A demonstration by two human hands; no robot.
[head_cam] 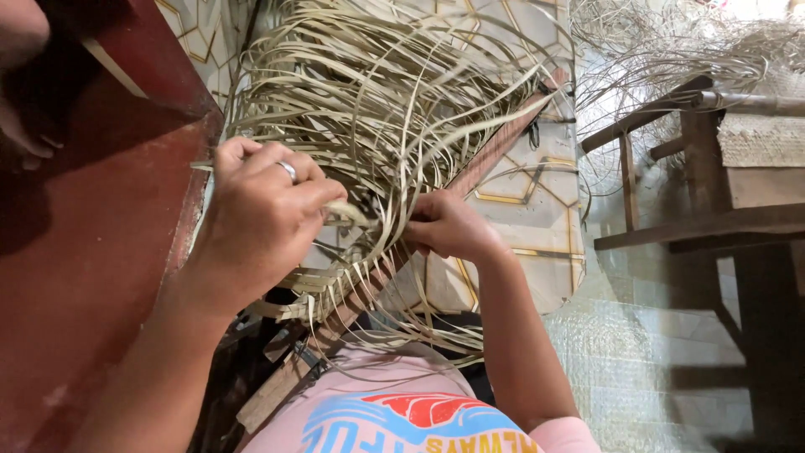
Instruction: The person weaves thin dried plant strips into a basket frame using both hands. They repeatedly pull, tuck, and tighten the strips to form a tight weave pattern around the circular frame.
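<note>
No packages, labels or signs here apart from a colour print on your pink shirt (402,419) at the bottom edge: blue, red and yellow shapes, partly cut off.

Your left hand (264,214) sits left of centre, fingers curled and closed around a pale flat strip (356,214) that runs out rightward from under the fingertips. There's a ring (288,170) on one finger. The grip is tight, knuckles up towards the camera.

Your right hand (449,226) is just right of it, near but not touching. Fingers are folded down onto the strands next to the wooden bar (495,151). It looks pinched shut on strands, but the fingertips are hidden, so I can't tell exactly which ones.

The woven mat edge (323,285) lies directly below and between both hands, a band of finished plaiting running diagonally. Loose unwoven strips (377,84) fan out above both hands and fill the top centre. A few more trail down towards your shirt.

The wooden bar runs diagonally from lower left to upper right, under the strips and passing just by the right hand.

Around it:
- Red-brown surface (92,252) on the left
- Patterned tile floor (537,193) with gold lines behind the strips
- Dark wooden bench frame (671,226) on the right, well apart from the hands
- More pale fibre (696,42) piled top right
</note>
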